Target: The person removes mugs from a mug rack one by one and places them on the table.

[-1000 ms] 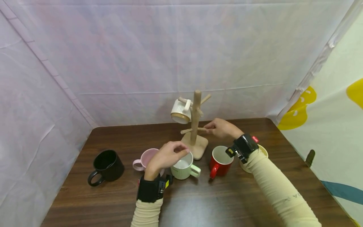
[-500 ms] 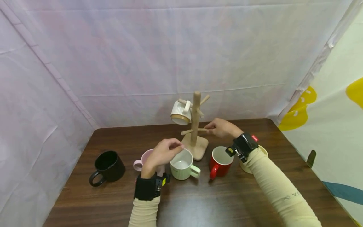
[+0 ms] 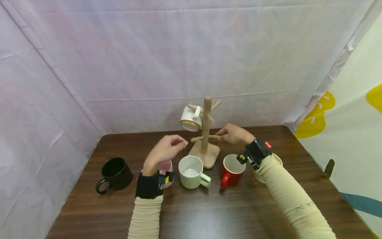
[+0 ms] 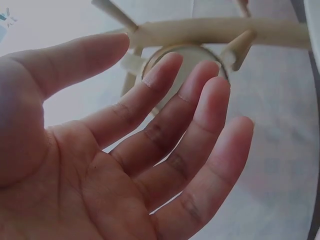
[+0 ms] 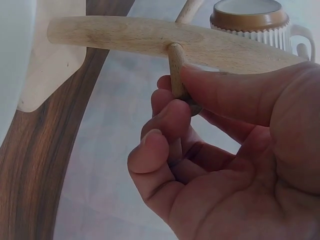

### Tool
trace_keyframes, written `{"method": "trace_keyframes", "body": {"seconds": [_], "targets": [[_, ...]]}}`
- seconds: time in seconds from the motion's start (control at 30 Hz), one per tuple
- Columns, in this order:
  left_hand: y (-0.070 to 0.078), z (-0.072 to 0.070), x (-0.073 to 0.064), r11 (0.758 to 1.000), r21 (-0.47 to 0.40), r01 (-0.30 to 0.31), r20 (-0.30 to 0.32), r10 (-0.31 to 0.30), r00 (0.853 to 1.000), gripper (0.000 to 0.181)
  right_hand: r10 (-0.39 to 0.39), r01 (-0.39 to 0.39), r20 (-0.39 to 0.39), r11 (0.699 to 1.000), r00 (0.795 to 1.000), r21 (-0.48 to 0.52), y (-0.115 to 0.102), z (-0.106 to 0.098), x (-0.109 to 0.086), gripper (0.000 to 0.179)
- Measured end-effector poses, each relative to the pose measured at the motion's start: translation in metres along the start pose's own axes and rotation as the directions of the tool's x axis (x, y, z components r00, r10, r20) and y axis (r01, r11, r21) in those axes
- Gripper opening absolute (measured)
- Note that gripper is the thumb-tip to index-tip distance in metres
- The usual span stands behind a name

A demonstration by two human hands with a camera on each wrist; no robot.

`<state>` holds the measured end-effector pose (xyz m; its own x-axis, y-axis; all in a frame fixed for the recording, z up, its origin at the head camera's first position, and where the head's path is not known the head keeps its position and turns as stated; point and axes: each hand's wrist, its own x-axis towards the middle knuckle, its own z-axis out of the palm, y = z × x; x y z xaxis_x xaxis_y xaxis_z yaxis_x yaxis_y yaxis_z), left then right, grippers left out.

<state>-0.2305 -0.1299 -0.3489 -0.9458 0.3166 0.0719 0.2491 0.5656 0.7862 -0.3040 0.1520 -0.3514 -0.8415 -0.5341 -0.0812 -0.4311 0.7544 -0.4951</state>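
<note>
A wooden mug tree (image 3: 206,126) stands at the back of the table, and a white ribbed mug (image 3: 191,117) with a tan rim hangs tilted from an upper left peg. With thumb and fingers, my right hand (image 3: 234,134) pinches the lower right peg (image 5: 176,70). My left hand (image 3: 165,151) hovers left of the tree, above a pink mug (image 3: 165,167) that it partly hides. Its fingers are relaxed and apart, holding nothing in the left wrist view. Just in front of the tree's base sits a pale green mug (image 3: 191,176), upright with its handle to the right.
A red mug (image 3: 232,171) stands right of the green one. Farther right, a cream cup (image 3: 277,158) is mostly hidden behind my right wrist. A black mug (image 3: 115,174) is at the left on the brown table (image 3: 209,215). White cloth (image 3: 149,66) hangs behind.
My left hand has moved away from the green mug, up and to the left, uncovering its rim. My right hand keeps hold of the peg. The mugs stay put.
</note>
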Motion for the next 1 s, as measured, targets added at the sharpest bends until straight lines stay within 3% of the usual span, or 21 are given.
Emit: {"method": "trace_keyframes", "body": {"seconds": [0.4,1.0], "targets": [[0.006,-0.024,0.020,0.993,-0.081,0.088,0.017,-0.087,0.996,0.030,0.023,-0.023,0.003,1.000,1.000,0.018,-0.002,-0.001,-0.001,0.027],[0.011,-0.041,0.045,0.971,-0.141,0.194,0.011,-0.194,0.981,0.038,0.052,-0.052,-0.004,0.998,0.999,0.034,-0.006,0.002,0.003,0.026]]}}
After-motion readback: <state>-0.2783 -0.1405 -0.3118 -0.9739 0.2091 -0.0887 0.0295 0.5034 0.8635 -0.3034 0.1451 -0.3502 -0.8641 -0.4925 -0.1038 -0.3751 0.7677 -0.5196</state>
